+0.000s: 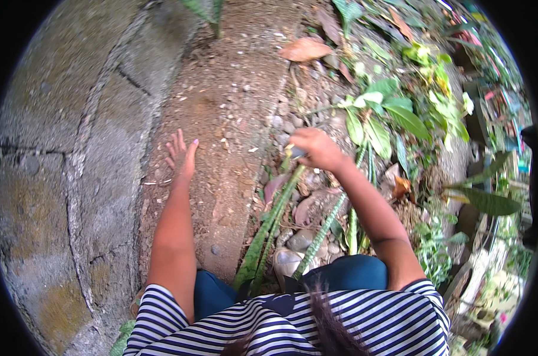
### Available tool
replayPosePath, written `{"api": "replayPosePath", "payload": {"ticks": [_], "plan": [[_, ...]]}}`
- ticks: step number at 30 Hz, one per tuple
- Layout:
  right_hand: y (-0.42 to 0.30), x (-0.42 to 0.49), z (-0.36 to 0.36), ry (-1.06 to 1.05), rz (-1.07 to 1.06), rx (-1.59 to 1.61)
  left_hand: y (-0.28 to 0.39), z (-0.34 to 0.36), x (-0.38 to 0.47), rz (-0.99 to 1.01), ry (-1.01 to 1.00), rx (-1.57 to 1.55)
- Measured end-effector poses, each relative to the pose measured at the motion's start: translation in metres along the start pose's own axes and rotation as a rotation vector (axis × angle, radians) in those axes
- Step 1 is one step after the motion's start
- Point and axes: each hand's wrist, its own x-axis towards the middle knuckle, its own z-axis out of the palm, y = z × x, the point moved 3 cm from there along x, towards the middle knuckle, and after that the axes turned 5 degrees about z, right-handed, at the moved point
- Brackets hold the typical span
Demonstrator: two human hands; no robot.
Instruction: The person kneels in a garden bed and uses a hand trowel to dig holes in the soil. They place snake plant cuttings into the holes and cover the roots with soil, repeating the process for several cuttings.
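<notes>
My left hand is over the bare soil strip, fingers spread and nothing in them. Whether its palm touches the dirt I cannot tell. My right hand is curled around a small grey object with a yellowish part at its end; blur hides what it is. Just below that hand, long green snake plant leaves slant down to my knees. Another mottled leaf passes beneath my right forearm. Pebbles lie beside the right hand.
On the left runs a cracked stone or concrete surface. A leafy green plant and dry brown leaves are at the upper right. Larger stones lie near my shoe. A single snake plant leaf stands at the top.
</notes>
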Motion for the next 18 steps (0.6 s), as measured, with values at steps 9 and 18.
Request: {"api": "replayPosePath", "payload": {"ticks": [9, 18], "plan": [[0.021, -0.069, 0.04, -0.177, 0.336, -0.397, 0.083, 0.031, -0.096, 0.206, -0.25, 0.354], [0.096, -0.221, 0.031, 0.195, 1.803, -0.187, 0.093, 0.03, -0.105, 0.315, -0.466, 0.328]]}}
